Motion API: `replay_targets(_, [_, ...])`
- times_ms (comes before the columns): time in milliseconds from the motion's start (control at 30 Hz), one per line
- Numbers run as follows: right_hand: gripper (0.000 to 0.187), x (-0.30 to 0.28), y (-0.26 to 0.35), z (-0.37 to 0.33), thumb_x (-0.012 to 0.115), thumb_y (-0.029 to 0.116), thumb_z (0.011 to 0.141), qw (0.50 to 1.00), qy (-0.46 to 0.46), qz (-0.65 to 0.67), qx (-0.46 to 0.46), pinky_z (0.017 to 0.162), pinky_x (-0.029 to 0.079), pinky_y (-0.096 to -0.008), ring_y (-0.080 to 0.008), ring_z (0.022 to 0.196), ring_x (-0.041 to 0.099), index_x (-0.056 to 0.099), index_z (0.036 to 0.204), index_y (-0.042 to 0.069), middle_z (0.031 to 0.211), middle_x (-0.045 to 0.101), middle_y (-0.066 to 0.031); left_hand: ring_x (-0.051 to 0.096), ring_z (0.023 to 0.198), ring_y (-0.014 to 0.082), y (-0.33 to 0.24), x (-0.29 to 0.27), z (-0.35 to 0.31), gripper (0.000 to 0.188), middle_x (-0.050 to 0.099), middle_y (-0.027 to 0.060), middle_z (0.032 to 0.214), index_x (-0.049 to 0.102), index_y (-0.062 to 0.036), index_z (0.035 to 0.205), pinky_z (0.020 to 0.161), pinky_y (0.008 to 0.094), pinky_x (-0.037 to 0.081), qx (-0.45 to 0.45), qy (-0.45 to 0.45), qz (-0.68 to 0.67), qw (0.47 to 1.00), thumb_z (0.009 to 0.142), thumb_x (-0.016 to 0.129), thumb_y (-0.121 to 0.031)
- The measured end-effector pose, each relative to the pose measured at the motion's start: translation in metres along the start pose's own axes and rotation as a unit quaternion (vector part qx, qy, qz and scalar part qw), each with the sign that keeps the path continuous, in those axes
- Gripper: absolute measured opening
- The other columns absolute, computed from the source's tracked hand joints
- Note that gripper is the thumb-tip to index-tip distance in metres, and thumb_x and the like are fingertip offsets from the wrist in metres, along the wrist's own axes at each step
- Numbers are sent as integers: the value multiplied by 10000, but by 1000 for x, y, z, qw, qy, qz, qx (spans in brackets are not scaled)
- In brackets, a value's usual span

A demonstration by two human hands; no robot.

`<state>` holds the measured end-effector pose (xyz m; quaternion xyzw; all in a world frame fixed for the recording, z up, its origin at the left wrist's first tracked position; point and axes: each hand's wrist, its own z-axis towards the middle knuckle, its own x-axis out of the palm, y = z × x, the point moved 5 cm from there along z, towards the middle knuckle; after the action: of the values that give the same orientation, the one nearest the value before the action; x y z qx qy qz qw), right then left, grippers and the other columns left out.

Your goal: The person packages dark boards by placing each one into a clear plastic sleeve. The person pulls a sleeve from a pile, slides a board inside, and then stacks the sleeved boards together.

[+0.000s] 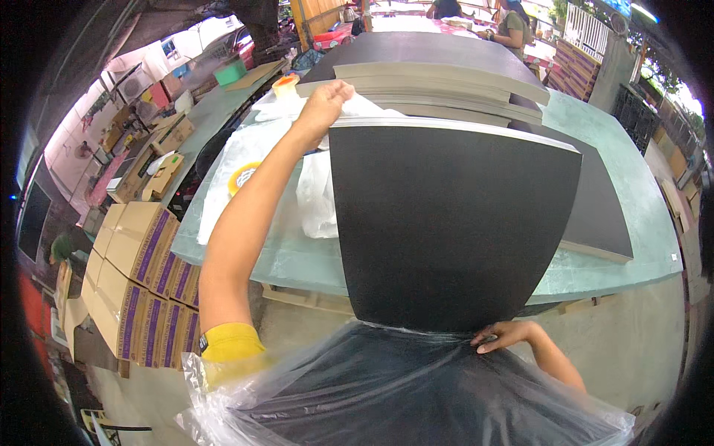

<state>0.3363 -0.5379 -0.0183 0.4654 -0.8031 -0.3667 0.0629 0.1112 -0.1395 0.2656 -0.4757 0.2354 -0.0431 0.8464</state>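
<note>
A clear plastic bag [357, 405] spreads across the near edge of the view, its mouth facing away from the wearer. The lower part of a black board [454, 223] sits inside the bag; the upper part stands out of it, tilted, with a pale top edge. The right hand [513, 338] is at the right side of the bag mouth, thumb and fingers pinching the film against the board. A dark tag [203, 343] is on the yellow left sleeve [230, 343]. The left hand [323, 110] is at the board's upper left corner, fingers bent and drawn together; whether they grip the edge cannot be told.

Beyond the board is a pale green table [647, 256]. It carries a yellow tape roll [236, 178], a white plastic bag [318, 201] and a small white label [674, 258] near its right edge. At left, brown cartons [134, 245] bear purple bands with printed lettering. Farther back, a stack of boards [439, 56] lies on the table. A person [513, 31] is in the background.
</note>
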Motion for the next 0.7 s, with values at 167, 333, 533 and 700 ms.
replay_targets(167, [509, -54, 96, -60, 556, 404, 804, 957, -158, 5, -244, 973, 320, -385, -290, 1171, 403, 502, 1152, 37, 1232, 450, -168, 578, 763, 162, -98, -15, -13, 311, 581, 46, 872, 531, -18, 960, 681, 337, 455, 113, 59, -138, 982, 695, 662, -116])
replay_targets(333, [391, -76, 107, -54, 585, 271, 808, 926, -317, 121, -164, 860, 421, -353, -260, 1046, 506, 527, 1110, 29, 1104, 529, -138, 609, 799, 234, -139, -32, -45, 355, 614, 180, 812, 547, -29, 1010, 714, 351, 466, 180, -116, 232, 949, 656, 534, -16])
replay_targets(533, [315, -61, 117, -66, 600, 224, 789, 897, -375, -68, -225, 793, 456, -328, -237, 957, 558, 574, 1037, 31, 1022, 574, -130, 577, 901, 250, -107, 7, -219, 311, 594, 183, 927, 543, -2, 1030, 823, 395, 425, 217, -165, 360, 892, 735, 478, -76])
replay_targets(700, [385, -60, 178, -101, 655, 237, 737, 833, -412, -3, -369, 791, 456, -354, -262, 914, 579, 567, 1044, 23, 974, 597, -136, 551, 922, 355, 33, 143, -354, 245, 587, 237, 893, 584, 1, 932, 818, 427, 424, -28, 619, 278, 734, 794, 473, -168])
